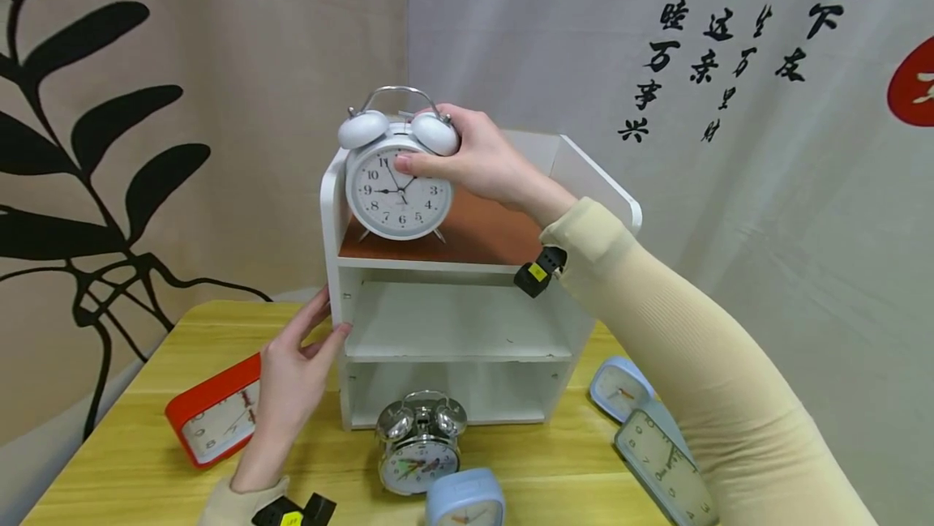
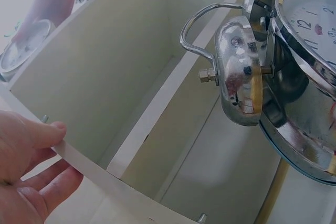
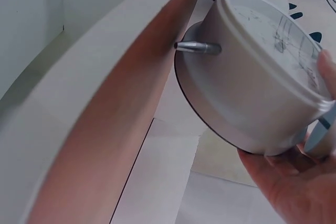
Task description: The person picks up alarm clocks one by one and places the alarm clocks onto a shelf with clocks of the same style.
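Note:
A white twin-bell alarm clock (image 1: 399,198) is in my right hand (image 1: 485,155), thumb across the dial's front and the other fingers behind it. It stands upright at the left of the small shelf's brown top board (image 1: 496,230). In the right wrist view, a metal foot of the alarm clock (image 3: 262,66) meets the brown board. My left hand (image 1: 297,364) grips the white shelf (image 1: 456,266) by its left side panel, thumb at the front edge and fingers along the outside. A silver twin-bell alarm clock (image 1: 421,449) stands before the shelf.
On the wooden table (image 1: 365,477), a red clock (image 1: 219,412) lies left of the shelf. A light blue clock (image 1: 467,498) is at the front. To the right are another blue clock (image 1: 620,388) and a grey-green clock (image 1: 667,465). The shelf has two white compartments below its top.

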Tool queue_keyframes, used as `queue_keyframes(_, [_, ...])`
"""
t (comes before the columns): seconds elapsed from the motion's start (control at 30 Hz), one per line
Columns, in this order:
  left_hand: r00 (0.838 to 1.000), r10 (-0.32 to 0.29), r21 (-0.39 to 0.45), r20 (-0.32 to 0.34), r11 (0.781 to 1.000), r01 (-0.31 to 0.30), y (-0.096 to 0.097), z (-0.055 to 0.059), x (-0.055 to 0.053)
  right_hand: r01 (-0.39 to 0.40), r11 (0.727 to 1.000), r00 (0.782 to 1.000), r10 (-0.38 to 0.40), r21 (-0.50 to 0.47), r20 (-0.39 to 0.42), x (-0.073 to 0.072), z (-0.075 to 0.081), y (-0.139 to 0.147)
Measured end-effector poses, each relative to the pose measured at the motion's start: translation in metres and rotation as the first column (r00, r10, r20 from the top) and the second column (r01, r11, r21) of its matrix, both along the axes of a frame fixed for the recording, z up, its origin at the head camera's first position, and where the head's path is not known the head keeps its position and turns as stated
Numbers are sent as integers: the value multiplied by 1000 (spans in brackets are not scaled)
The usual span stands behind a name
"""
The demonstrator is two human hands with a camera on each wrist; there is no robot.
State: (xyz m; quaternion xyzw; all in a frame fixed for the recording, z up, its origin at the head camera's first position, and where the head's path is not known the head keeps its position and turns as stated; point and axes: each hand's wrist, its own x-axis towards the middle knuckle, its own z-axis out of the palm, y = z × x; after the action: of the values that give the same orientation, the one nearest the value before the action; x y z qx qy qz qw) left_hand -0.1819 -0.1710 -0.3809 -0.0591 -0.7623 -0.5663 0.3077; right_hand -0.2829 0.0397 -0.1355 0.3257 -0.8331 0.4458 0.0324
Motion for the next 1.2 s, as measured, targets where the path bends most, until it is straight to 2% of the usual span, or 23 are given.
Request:
queue_keyframes(0.27, [1000,5,-4,14,1000,-4,0,0,1,-7,1000,1000,8,-17,30,-6,-3,1])
queue_keyframes(0.47, [1000,10,-10,21,1000,-10,1,1,2,-13,1000,999,13,10,32,-9,-3,3])
queue_keyframes(0.87, [1000,5,-25,16,1000,-5,2,1,2,-34,999,998,35,-18,51,-7,-5,6])
queue_keyframes(1.2, [1000,-5,-20,7,1000,5,1,0,1,-14,1000,999,14,-5,41,-5,-7,5])
